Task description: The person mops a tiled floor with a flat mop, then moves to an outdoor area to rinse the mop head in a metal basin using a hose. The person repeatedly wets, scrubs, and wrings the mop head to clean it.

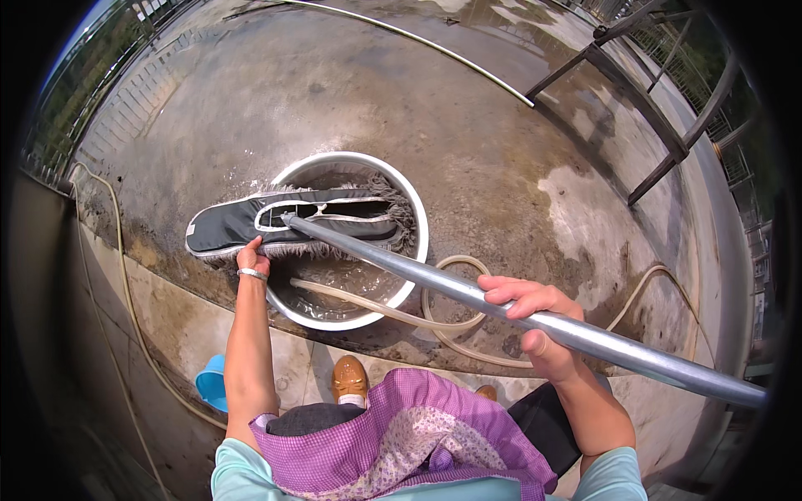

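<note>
A flat dust mop head [229,227] with a dark fabric back and grey yarn fringe lies across a round metal basin [421,216]. Its left end juts out past the rim, while the right end is over the basin. My left hand [253,257] grips the mop's near edge, thumb on top and fingers hidden beneath. From the mop's centre a metal pole [426,275] slants toward the lower right. My right hand [539,319] is around this pole, fingers over it and thumb below. Murky water [351,282] shows in the basin, and a clear hose [369,304] runs into it.
The hose coils on the wet concrete floor [489,175] right of the basin. A blue plastic container [213,382] stands beside my left forearm. Another hose stretch [122,263] crosses the left side. A wooden frame [645,106] and a long white pipe [426,44] are farther off.
</note>
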